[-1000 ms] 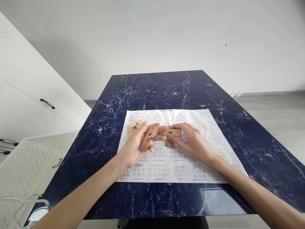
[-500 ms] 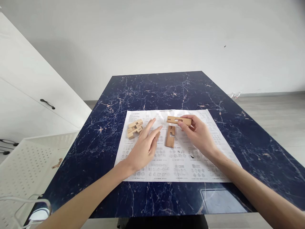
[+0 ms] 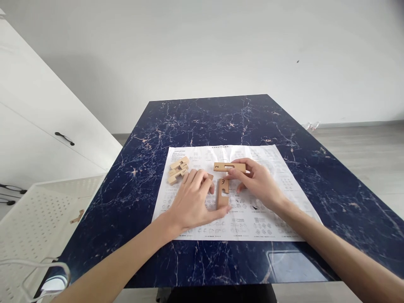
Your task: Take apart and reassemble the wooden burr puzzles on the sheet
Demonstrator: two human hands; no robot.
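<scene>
My right hand [image 3: 257, 181] pinches a slotted wooden puzzle piece [image 3: 238, 168] marked 2, held crosswise. Just below it, a notched wooden puzzle piece [image 3: 222, 198] with a number at its top end points toward me. The thumb of my left hand [image 3: 194, 202] presses the near end of this notched piece, and its other fingers are curled. Part of another wooden piece [image 3: 210, 177] shows by those fingertips, mostly hidden beneath the hand. Left of that hand sits a small cluster of pale wooden pieces [image 3: 179, 169].
A printed sheet [image 3: 268, 229] with small diagrams lies under the pieces on the dark blue marbled table [image 3: 202, 122]. To the left stand a white perforated surface [image 3: 41, 206] with a small wooden piece [image 3: 77, 216] and a white cabinet [image 3: 41, 105]. A pale cable [image 3: 38, 264] loops at lower left.
The slotted piece has come left and nearer to me in my right hand. My left hand has curled its fingers and set its thumb against the notched piece, which has shifted slightly toward me.
</scene>
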